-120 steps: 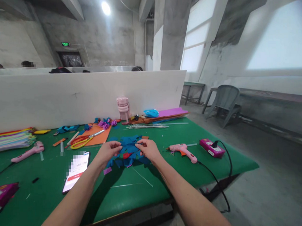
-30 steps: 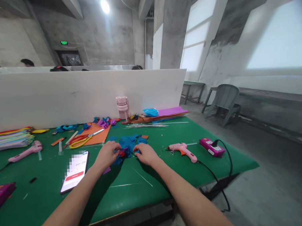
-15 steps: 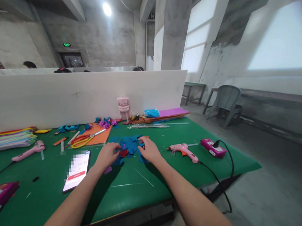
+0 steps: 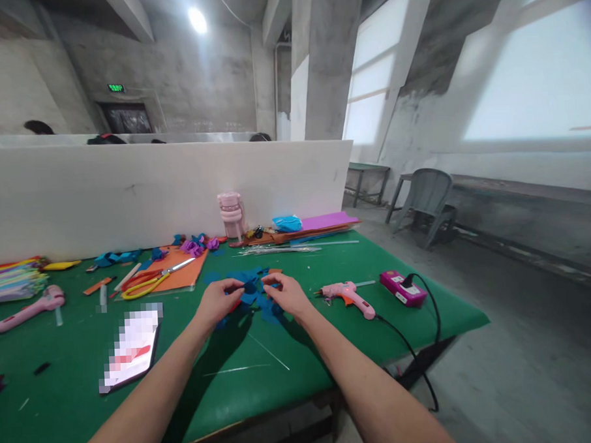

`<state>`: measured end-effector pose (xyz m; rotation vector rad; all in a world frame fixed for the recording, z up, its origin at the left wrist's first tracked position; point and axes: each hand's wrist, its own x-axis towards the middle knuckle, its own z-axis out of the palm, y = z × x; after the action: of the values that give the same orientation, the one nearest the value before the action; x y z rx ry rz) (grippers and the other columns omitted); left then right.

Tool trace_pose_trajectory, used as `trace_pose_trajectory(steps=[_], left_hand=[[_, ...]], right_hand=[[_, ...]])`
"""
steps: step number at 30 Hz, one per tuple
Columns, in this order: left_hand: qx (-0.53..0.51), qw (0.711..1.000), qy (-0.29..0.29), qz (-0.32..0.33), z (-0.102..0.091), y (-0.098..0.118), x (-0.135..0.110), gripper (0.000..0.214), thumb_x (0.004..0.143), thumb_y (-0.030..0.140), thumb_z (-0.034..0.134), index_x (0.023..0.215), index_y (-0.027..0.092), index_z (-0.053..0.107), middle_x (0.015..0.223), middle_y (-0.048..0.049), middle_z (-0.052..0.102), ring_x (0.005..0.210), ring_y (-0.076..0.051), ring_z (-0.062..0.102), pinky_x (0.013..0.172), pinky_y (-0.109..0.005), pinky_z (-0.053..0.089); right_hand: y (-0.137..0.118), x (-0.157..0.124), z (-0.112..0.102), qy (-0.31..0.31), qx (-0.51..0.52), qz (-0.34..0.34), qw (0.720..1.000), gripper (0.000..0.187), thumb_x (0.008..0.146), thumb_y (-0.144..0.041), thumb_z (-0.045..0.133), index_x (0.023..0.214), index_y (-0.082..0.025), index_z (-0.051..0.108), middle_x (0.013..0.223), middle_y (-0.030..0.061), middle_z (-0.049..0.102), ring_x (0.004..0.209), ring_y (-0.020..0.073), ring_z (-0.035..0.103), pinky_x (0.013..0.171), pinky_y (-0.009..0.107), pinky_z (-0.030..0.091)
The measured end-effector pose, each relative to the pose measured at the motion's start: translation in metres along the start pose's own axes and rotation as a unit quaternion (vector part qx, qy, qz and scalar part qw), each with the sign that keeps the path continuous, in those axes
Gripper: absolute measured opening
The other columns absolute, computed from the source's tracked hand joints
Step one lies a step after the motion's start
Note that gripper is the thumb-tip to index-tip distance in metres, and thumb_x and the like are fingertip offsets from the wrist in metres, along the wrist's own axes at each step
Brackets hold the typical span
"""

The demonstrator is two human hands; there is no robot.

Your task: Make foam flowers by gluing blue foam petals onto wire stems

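Over a loose pile of blue cut pieces (image 4: pixel 268 307), thin and flat like felt or paper, my two hands face each other a short way apart. My left hand (image 4: pixel 218 302) is closed, with a small dark blue piece (image 4: pixel 250 287) pinched at its fingertips. Opposite it, my right hand (image 4: pixel 287 295) has thumb and fingers drawn together at the blue bits; what lies between them is too small to make out. A red piece (image 4: pixel 235 306) shows partly beneath my left fingers.
A pink glue gun (image 4: pixel 345 294) lies right of my hands, its cord trailing off the table edge past a magenta box (image 4: pixel 403 288). Leftward are a phone (image 4: pixel 132 349), scissors (image 4: pixel 156 280) on an orange sheet (image 4: pixel 192 268), and another glue gun (image 4: pixel 28 310). A pink bottle (image 4: pixel 232 214) stands behind.
My hands have come closer together and lifted slightly, and a blue piece now shows at my left fingertips. The whole view has shifted a little, moving the table items leftward.
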<state>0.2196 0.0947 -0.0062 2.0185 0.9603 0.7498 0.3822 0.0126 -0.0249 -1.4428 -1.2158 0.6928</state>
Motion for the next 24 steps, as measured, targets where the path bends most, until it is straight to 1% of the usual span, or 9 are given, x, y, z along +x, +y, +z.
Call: trace_pose_trajectory(steps=[2, 5, 8, 10, 13, 15, 18, 21, 24], left_hand=[[-0.162, 0.982, -0.027, -0.092, 0.0, 0.004, -0.002, 0.029, 0.06, 0.038, 0.068, 0.079, 0.017, 0.064, 0.06, -0.0005, 0.06, 0.053, -0.013, 0.051, 0.053, -0.024, 0.035], [-0.257, 0.957, -0.05, -0.122, 0.002, 0.011, -0.008, 0.032, 0.053, 0.035, 0.074, 0.076, 0.014, 0.063, 0.059, 0.0005, 0.059, 0.05, -0.01, 0.049, 0.05, -0.021, 0.034], [-0.279, 0.953, -0.067, -0.098, 0.003, 0.02, -0.015, 0.032, 0.055, 0.032, 0.073, 0.079, 0.015, 0.063, 0.067, -0.0009, 0.061, 0.055, -0.01, 0.052, 0.052, -0.02, 0.038], [-0.292, 0.95, -0.078, -0.084, 0.002, 0.023, -0.017, 0.031, 0.057, 0.034, 0.072, 0.08, 0.016, 0.063, 0.069, -0.0009, 0.061, 0.056, -0.01, 0.052, 0.052, -0.02, 0.04], [-0.284, 0.954, -0.046, -0.081, 0.0, 0.022, -0.016, 0.029, 0.056, 0.036, 0.073, 0.07, 0.015, 0.059, 0.055, 0.0033, 0.054, 0.046, -0.007, 0.046, 0.044, -0.018, 0.033], [-0.29, 0.953, -0.01, -0.089, -0.003, 0.019, -0.014, 0.03, 0.054, 0.035, 0.074, 0.068, 0.015, 0.056, 0.049, 0.0059, 0.05, 0.042, -0.006, 0.043, 0.041, -0.017, 0.029], [-0.322, 0.941, 0.008, -0.098, -0.005, 0.015, -0.012, 0.032, 0.054, 0.035, 0.074, 0.07, 0.015, 0.055, 0.049, 0.0065, 0.05, 0.041, -0.006, 0.043, 0.042, -0.018, 0.031], [-0.331, 0.939, -0.002, -0.098, 0.0, 0.015, -0.014, 0.033, 0.053, 0.035, 0.075, 0.07, 0.016, 0.055, 0.049, 0.0068, 0.049, 0.042, -0.006, 0.044, 0.043, -0.018, 0.031], [-0.292, 0.953, -0.013, -0.082, 0.002, 0.018, -0.014, 0.03, 0.056, 0.037, 0.072, 0.069, 0.016, 0.055, 0.048, 0.0063, 0.049, 0.043, -0.006, 0.043, 0.043, -0.018, 0.03]], right_hand=[[-0.006, -0.002, 0.002, -0.055, 0.132, 0.053, 0.988, 0.031, 0.069, -0.028, 0.061, 0.1, -0.021, 0.059, 0.093, 0.003, 0.062, 0.072, 0.0128, 0.059, 0.059, 0.024, 0.047], [-0.012, -0.004, 0.008, -0.077, 0.218, 0.087, 0.969, 0.032, 0.065, -0.033, 0.066, 0.092, -0.018, 0.06, 0.08, 0.0014, 0.063, 0.068, 0.0125, 0.059, 0.057, 0.023, 0.047], [-0.014, -0.006, 0.014, -0.026, 0.156, 0.06, 0.986, 0.019, 0.064, -0.034, 0.065, 0.074, -0.018, 0.06, 0.063, -0.0018, 0.058, 0.058, 0.0114, 0.055, 0.052, 0.023, 0.045], [-0.014, -0.006, 0.017, -0.015, 0.099, 0.026, 0.995, 0.015, 0.065, -0.033, 0.063, 0.071, -0.019, 0.06, 0.06, -0.0025, 0.056, 0.055, 0.0113, 0.052, 0.051, 0.023, 0.044], [-0.014, -0.006, 0.018, -0.002, 0.059, -0.012, 0.998, 0.014, 0.065, -0.032, 0.062, 0.07, -0.019, 0.06, 0.06, -0.0026, 0.056, 0.055, 0.011, 0.051, 0.052, 0.023, 0.043], [-0.014, -0.005, 0.014, 0.016, 0.068, -0.02, 0.997, 0.015, 0.065, -0.032, 0.063, 0.068, -0.018, 0.059, 0.059, -0.0027, 0.055, 0.053, 0.0102, 0.049, 0.052, 0.022, 0.042], [-0.017, -0.004, 0.008, 0.029, 0.148, 0.02, 0.988, 0.021, 0.067, -0.038, 0.062, 0.07, -0.017, 0.058, 0.063, -0.0012, 0.057, 0.054, 0.0091, 0.05, 0.054, 0.022, 0.044], [-0.02, -0.006, 0.013, -0.019, 0.217, 0.08, 0.973, 0.031, 0.068, -0.046, 0.06, 0.078, -0.017, 0.057, 0.071, 0.0006, 0.059, 0.057, 0.0093, 0.054, 0.054, 0.023, 0.046], [-0.021, -0.008, 0.022, -0.051, 0.214, 0.083, 0.972, 0.029, 0.064, -0.039, 0.066, 0.077, -0.017, 0.054, 0.061, -0.0028, 0.056, 0.053, 0.0095, 0.054, 0.052, 0.022, 0.046]])
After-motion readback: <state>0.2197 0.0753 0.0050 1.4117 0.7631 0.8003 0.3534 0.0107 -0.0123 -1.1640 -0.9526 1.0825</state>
